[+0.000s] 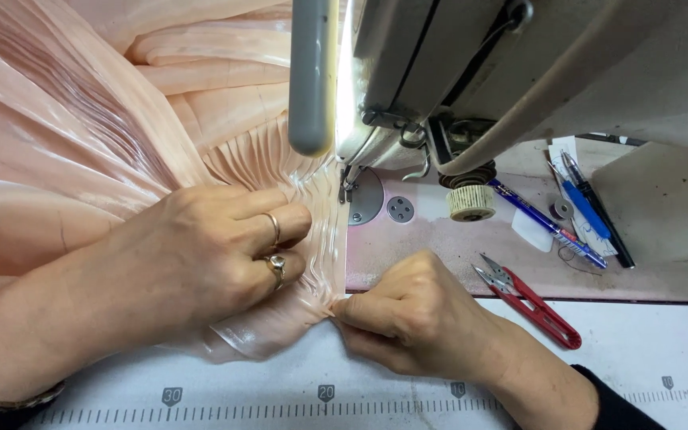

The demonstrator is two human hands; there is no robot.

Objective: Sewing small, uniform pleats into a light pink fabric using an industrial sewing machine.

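A shiny peach pleated fabric (81, 143) spreads over the left of the sewing machine bed (431, 247), its gathered edge running up to the presser foot (349, 185). My left hand (201, 255), with two rings, presses flat on the pleats just left of that edge. My right hand (416, 318) pinches the fabric's near corner between thumb and fingers at the front of the bed. The grey sewing machine head (471, 72) hangs over the needle area, and the needle itself is hidden.
Red-handled thread snips (531, 302) lie just right of my right hand. Blue pens (551, 224) and a bobbin (563, 209) rest on the bed at the right. A cream knurled knob (471, 203) hangs under the machine. A ruler strip (320, 398) runs along the white table front.
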